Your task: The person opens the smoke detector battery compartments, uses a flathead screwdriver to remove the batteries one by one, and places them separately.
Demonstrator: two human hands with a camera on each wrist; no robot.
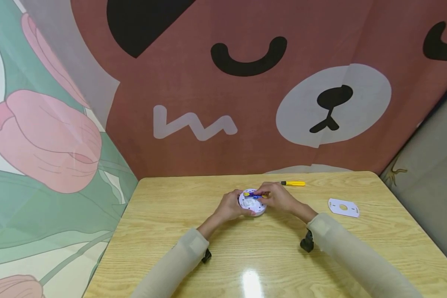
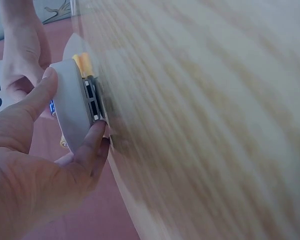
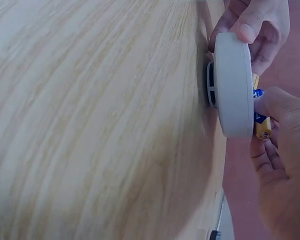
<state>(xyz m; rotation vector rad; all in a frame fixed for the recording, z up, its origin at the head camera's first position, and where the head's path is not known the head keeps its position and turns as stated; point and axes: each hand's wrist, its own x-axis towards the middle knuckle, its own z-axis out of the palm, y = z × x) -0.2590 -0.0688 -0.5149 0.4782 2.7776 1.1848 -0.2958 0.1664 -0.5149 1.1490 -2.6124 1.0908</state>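
Observation:
My left hand (image 1: 231,205) grips a round white smoke detector (image 1: 248,203) by its rim, its back with the battery bay facing up. Thumb on one side and fingers on the other show in the left wrist view, where the detector (image 2: 72,102) stands edge-on with its slotted front close to the tabletop. My right hand (image 1: 277,198) pinches blue-and-yellow batteries at the bay. One battery (image 3: 262,129) sticks out past the back of the detector (image 3: 232,85) in the right wrist view; the fingertips partly hide the others.
Behind the right hand lies a yellow screwdriver-like tool (image 1: 294,183) with a black end. To the right, a flat white mounting plate (image 1: 335,206) with a round hole rests on the wooden table (image 1: 164,215). Printed cloth hangs behind the table and at both sides.

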